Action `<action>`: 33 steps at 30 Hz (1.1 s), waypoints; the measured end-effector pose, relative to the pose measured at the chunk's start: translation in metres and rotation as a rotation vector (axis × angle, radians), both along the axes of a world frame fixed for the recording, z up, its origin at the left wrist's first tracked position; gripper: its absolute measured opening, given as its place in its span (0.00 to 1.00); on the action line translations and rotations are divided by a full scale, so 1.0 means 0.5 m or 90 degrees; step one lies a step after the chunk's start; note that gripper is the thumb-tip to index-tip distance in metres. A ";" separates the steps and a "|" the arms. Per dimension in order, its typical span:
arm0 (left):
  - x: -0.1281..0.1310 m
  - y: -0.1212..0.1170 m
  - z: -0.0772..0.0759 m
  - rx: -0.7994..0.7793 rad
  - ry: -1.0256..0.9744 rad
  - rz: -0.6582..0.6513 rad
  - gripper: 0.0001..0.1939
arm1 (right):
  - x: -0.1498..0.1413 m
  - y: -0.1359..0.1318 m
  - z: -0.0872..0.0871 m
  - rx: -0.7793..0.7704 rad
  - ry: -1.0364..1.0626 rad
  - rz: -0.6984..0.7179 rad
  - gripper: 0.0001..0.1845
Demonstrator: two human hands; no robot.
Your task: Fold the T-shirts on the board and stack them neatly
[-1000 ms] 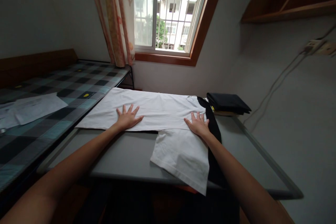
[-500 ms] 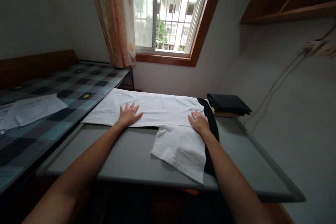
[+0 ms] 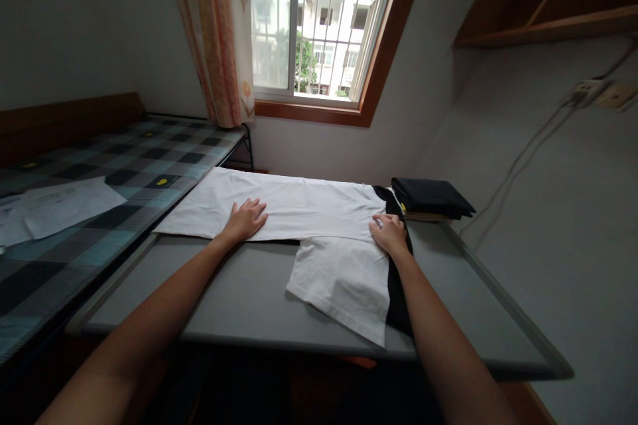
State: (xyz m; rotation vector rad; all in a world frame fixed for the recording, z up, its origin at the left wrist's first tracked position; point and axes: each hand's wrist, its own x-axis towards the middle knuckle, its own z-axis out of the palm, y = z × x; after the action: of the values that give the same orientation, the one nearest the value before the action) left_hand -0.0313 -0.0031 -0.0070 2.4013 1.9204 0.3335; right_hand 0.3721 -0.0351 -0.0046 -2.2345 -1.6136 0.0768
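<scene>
A white T-shirt (image 3: 294, 206) with black trim lies spread across a grey table (image 3: 239, 292), one sleeve hanging toward the near edge. My left hand (image 3: 245, 219) lies flat and open on the shirt's lower left part. At the shirt's right side, by the black collar edge, my right hand (image 3: 387, 231) has its fingers curled in a pinch on the fabric.
A folded black garment (image 3: 431, 196) sits at the table's far right corner. To the left stands a bed with a checked cover (image 3: 124, 172) and white paper sheets (image 3: 60, 202). A window and curtain are behind; a cable runs down the right wall.
My right hand went from lying flat and spread on the shirt to curled and pinching the fabric near the collar. My left hand slid slightly and stays flat.
</scene>
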 end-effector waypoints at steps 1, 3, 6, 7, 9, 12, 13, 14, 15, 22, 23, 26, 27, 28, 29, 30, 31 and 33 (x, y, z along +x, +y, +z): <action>0.000 0.000 0.000 -0.002 0.001 0.000 0.26 | -0.001 -0.001 0.001 -0.006 -0.005 0.004 0.23; 0.000 0.001 0.000 -0.007 0.003 0.003 0.26 | -0.002 -0.002 0.002 -0.012 -0.009 0.008 0.23; 0.000 0.002 -0.001 -0.010 0.005 0.004 0.26 | -0.001 -0.002 0.000 -0.010 -0.002 0.005 0.24; -0.001 0.002 -0.001 -0.009 0.006 0.005 0.26 | 0.000 -0.001 -0.002 -0.003 0.001 -0.001 0.24; -0.001 0.003 -0.001 -0.010 0.006 0.006 0.26 | 0.002 0.001 -0.006 0.014 0.004 -0.015 0.25; -0.001 0.000 0.001 -0.009 0.011 0.002 0.26 | 0.006 0.005 -0.010 0.023 -0.006 -0.014 0.26; 0.000 -0.002 0.003 -0.010 0.016 0.000 0.26 | 0.008 0.006 -0.010 0.018 -0.012 -0.010 0.26; 0.003 -0.006 0.004 -0.009 0.023 0.002 0.26 | 0.009 0.007 -0.010 0.008 -0.021 -0.006 0.25; 0.007 -0.010 0.006 -0.008 0.032 0.007 0.26 | 0.009 0.007 -0.009 -0.007 -0.033 0.001 0.25; 0.050 -0.042 0.013 -0.057 0.034 0.038 0.37 | -0.004 0.007 -0.014 -0.186 -0.084 0.058 0.38; 0.053 -0.041 0.012 -0.068 0.033 0.039 0.38 | -0.006 0.008 -0.015 -0.194 -0.082 0.054 0.39; 0.056 -0.029 0.009 -0.074 0.041 0.037 0.39 | -0.013 0.015 -0.015 -0.197 -0.082 0.055 0.38; 0.055 -0.024 0.009 -0.072 0.043 0.037 0.39 | -0.015 0.018 -0.013 -0.195 -0.082 0.058 0.38; 0.055 -0.019 0.009 -0.069 0.045 0.038 0.39 | -0.017 0.020 -0.011 -0.193 -0.082 0.059 0.38; 0.054 -0.014 0.009 -0.068 0.046 0.039 0.38 | -0.019 0.022 -0.009 -0.187 -0.082 0.059 0.38; 0.054 -0.010 0.010 -0.065 0.046 0.040 0.38 | -0.021 0.023 -0.007 -0.178 -0.084 0.057 0.38; 0.053 -0.008 0.010 -0.062 0.046 0.042 0.37 | -0.022 0.022 -0.006 -0.167 -0.086 0.054 0.38; 0.051 -0.008 0.009 -0.052 0.044 0.041 0.36 | -0.022 0.019 -0.005 -0.142 -0.091 0.052 0.37</action>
State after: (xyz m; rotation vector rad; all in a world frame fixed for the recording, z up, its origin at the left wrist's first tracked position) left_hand -0.0056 -0.0071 -0.0027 2.3328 2.0022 0.1737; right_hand 0.3613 -0.0256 -0.0072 -2.3868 -1.8528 0.1279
